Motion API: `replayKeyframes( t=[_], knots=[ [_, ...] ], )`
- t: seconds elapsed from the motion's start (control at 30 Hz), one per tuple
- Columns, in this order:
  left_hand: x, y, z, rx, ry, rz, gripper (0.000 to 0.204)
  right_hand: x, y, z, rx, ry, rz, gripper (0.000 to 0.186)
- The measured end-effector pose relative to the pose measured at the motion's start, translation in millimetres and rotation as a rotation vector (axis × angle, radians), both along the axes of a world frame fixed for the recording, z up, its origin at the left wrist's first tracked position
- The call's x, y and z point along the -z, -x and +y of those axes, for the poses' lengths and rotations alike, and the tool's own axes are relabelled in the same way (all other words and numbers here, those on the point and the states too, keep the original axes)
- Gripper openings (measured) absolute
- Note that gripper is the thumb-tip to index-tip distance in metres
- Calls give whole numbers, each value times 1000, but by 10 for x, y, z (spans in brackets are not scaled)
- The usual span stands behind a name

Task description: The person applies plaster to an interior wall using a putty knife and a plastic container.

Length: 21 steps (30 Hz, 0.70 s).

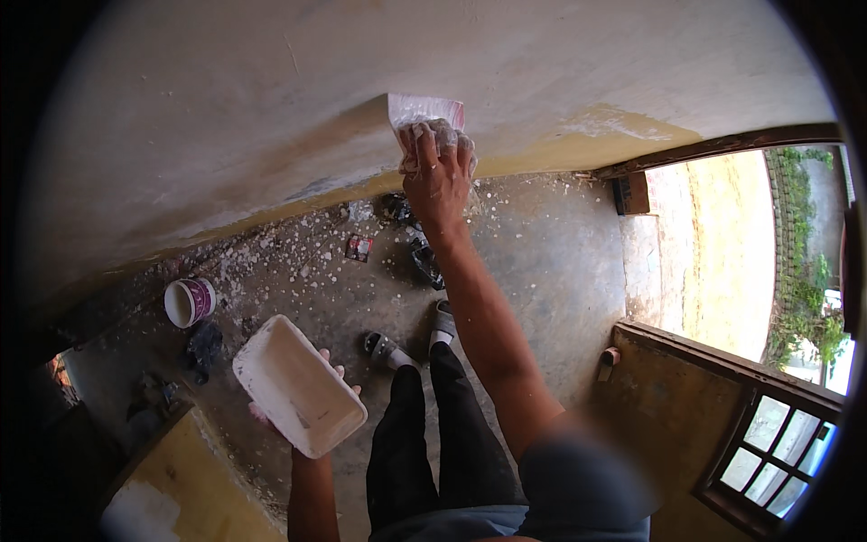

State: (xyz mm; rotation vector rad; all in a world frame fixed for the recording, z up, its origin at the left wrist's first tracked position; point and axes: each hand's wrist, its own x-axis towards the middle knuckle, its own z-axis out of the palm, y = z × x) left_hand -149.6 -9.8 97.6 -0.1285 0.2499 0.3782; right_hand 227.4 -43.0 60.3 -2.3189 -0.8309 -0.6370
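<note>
My right hand (438,167), smeared with white putty, is stretched out to the wall (271,99) and grips a wide flat scraper blade (424,108) pressed against the plaster. My left hand (316,375) is low and close to my body. It holds up a white rectangular tray (298,384) from underneath, and only its fingertips show past the tray's edge. My dark trousers and both feet (411,339) appear below, standing on the floor.
The concrete floor (542,262) is spattered with white drops. A white and purple tub (190,301) stands by the wall at left, with dark rags and small wrappers nearby. An open doorway (713,253) lies at right, beside a door with glass panes (768,443).
</note>
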Motion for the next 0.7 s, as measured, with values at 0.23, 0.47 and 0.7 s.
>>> replayKeyframes(
  t=[0.23,0.47,0.7],
  knots=[
    [108,45,-48,-9,38,-16,113,335,-363,-581,241,-64,-337,44],
    [190,-67,-190,7,86,1,110,1040,-598,-615,141,283,-92,47],
    [258,-60,-249,-8,50,7,109,-696,-518,-584,-53,-69,-569,37]
  ],
)
